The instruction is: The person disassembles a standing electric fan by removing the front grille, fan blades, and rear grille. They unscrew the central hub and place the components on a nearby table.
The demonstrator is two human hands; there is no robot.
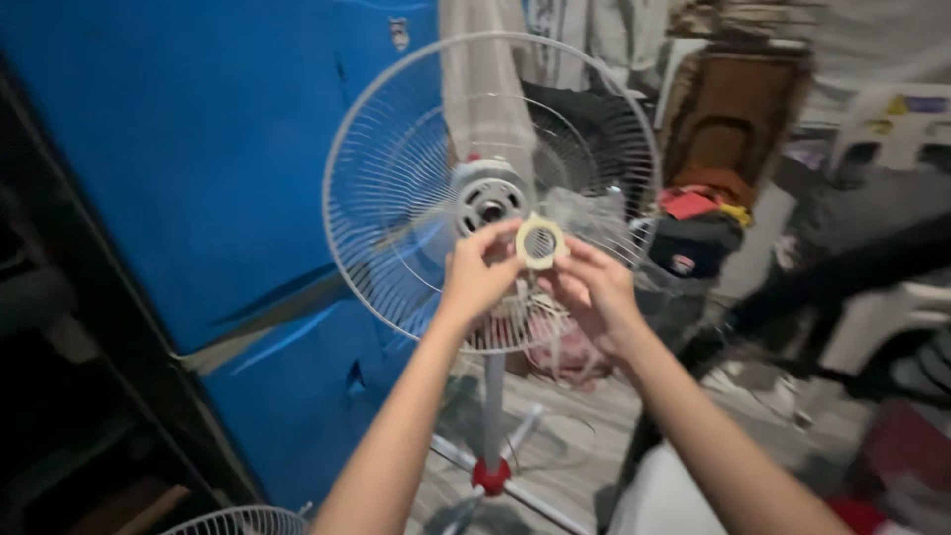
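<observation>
Gripping a pale plastic ring nut point(540, 241) at centre frame, the fingertips of both hands pinch its rim: the left hand point(477, 277) from the left side, the right hand point(594, 289) from the lower right. Both sets of fingers are closed on the ring; neither is released. The ring sits just in front of the motor hub point(485, 198), a round grey housing with a dark centre, slightly right of and below it.

Behind the hub stands the rear wire guard point(396, 198), a white circular grille, mounted on a white pole point(492, 396) with a red collar point(490, 478) at the lower centre. No blade or front guard is seen on the hub. A blue panel point(198, 149) fills the left of the frame; a second wire grille point(238, 520) shows at the bottom left edge.

Judgement: the step in hand appears to be fitting the ring at the hub. The next move would call for centring it squarely on the shaft and turning without cross-threading.
</observation>
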